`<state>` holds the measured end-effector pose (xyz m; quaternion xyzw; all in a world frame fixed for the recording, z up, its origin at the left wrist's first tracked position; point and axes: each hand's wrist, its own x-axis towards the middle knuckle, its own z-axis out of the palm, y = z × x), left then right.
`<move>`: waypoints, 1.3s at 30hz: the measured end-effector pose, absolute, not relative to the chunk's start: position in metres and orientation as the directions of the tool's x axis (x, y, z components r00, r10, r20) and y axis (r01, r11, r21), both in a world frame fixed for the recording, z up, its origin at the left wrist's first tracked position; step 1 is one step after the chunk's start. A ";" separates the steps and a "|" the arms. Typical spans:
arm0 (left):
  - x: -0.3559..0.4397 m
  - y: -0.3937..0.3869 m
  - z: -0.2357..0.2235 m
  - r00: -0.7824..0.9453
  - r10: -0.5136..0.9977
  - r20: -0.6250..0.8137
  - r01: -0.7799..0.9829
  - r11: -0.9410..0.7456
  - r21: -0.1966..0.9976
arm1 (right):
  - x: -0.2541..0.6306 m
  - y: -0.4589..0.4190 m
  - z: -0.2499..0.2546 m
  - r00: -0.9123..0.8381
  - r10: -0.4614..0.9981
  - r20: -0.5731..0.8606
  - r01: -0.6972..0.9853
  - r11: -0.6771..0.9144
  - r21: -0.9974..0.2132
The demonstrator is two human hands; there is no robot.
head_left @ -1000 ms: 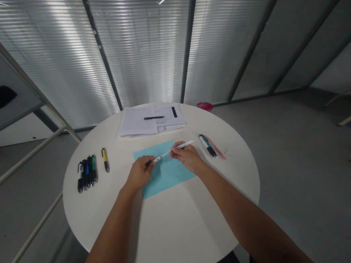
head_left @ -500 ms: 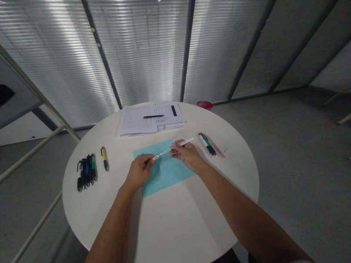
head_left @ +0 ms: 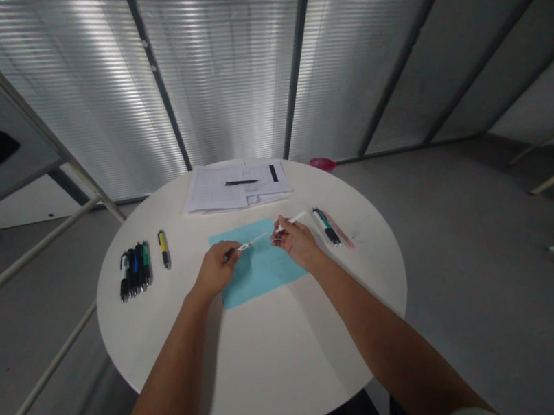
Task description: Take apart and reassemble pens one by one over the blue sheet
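Over the blue sheet (head_left: 260,272), my left hand (head_left: 217,269) is closed on a pen's front part (head_left: 244,245) with a dark grip. A thin pale refill (head_left: 259,237) sticks out of it toward the right. My right hand (head_left: 299,242) pinches a white pen barrel (head_left: 299,216), which points up and to the right. The refill's tip ends close to the right fingers; whether it touches the barrel is too small to tell.
At the left of the round white table (head_left: 259,369) lies a row of several pens (head_left: 134,270), with a yellow pen (head_left: 164,249) beside it. A green pen (head_left: 326,226) and a pinkish strip (head_left: 340,229) are at right. Papers (head_left: 214,189) with a black pen (head_left: 241,182) lie at the back.
My right hand has shifted slightly right with the white barrel, and more of the thin refill shows between the hands. My left hand has hardly moved.
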<state>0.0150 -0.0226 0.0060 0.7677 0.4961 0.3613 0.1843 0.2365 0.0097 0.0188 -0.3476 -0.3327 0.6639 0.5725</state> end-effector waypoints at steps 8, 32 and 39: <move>0.014 -0.021 0.004 0.231 0.904 0.360 0.640 -0.420 0.643 | 0.235 0.010 0.013 0.001 1.000 0.003 -0.298 0.003 -0.954; 0.016 -0.023 0.008 0.215 0.908 0.360 0.654 -0.408 0.637 | 0.259 0.004 0.029 -0.241 0.970 0.014 -0.639 -0.148 -0.754; 0.015 -0.023 0.005 0.210 0.906 0.367 0.641 -0.410 0.648 | 0.256 0.011 0.021 -0.272 0.959 -0.084 -0.612 -0.239 -0.754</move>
